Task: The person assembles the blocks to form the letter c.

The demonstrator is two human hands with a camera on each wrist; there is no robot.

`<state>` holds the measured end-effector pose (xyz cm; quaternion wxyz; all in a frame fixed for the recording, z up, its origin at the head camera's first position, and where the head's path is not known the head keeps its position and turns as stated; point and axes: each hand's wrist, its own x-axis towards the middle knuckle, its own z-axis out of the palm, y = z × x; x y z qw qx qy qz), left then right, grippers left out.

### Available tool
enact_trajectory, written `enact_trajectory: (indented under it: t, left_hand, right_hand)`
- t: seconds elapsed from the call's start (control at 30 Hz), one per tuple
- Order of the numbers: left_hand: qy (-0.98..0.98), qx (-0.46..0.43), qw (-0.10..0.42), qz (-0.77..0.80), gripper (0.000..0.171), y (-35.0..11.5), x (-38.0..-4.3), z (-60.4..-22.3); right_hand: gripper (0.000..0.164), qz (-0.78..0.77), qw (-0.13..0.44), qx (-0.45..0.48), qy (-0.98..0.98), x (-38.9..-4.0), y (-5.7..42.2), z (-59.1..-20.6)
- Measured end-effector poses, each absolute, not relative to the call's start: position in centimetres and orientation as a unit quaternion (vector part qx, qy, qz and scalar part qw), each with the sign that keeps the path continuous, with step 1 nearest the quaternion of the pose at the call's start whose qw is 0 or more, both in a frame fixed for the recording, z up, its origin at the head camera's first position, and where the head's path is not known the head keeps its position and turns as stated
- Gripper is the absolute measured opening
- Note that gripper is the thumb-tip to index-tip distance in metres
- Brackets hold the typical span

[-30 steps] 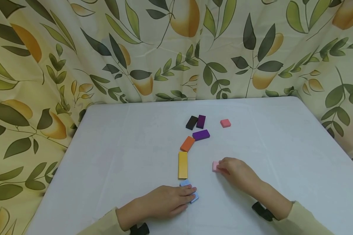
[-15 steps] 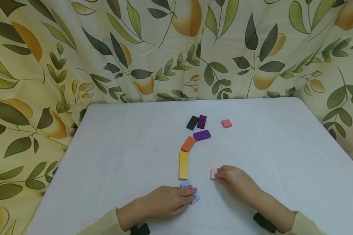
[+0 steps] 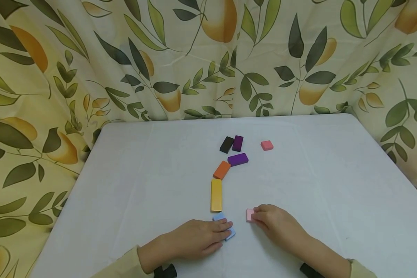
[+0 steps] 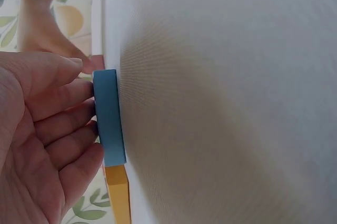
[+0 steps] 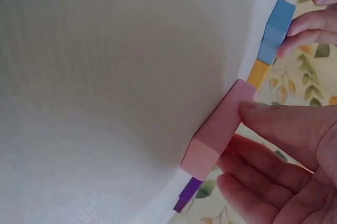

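Note:
My left hand (image 3: 199,237) lies with straight fingers on a light blue block (image 3: 231,234), pressing its top and covering much of it. In the left wrist view the fingertips meet the long side of that blue block (image 4: 109,119). My right hand (image 3: 278,224) holds a pink block (image 3: 249,215) flat on the table, to the right of the blue one. The right wrist view shows the thumb and fingers at the side of the pink block (image 5: 216,134). Touching the blue block's far end is a yellow block (image 3: 216,195).
Beyond the yellow block, an orange block (image 3: 222,170) and a purple block (image 3: 238,159) continue a curved line. A black block (image 3: 227,144) and a dark purple block (image 3: 238,143) lie behind, with a coral block (image 3: 266,145) to their right. A patterned curtain (image 3: 201,58) hangs behind the white table (image 3: 142,166).
My right hand has slid the pink block toward me and slightly left, closer to the blue block. The left hand stays in place on the blue block.

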<state>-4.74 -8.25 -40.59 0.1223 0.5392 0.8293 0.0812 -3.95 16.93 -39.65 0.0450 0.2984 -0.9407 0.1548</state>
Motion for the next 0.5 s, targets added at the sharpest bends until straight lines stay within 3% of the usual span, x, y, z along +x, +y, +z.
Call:
enact_trajectory:
  t: [0.37, 0.5]
  left_hand:
    - [0.832, 0.537, 0.12, 0.077, 0.041, -8.4, -4.7, -40.2]
    - [0.832, 0.535, 0.12, 0.08, 0.041, -8.4, -4.7, -40.3]
  right_hand:
    - [0.015, 0.168, 0.086, 0.336, -0.923, -2.7, 16.5, -40.1]
    - [0.014, 0.166, 0.074, 0.338, -0.923, -2.3, 16.3, -40.1]
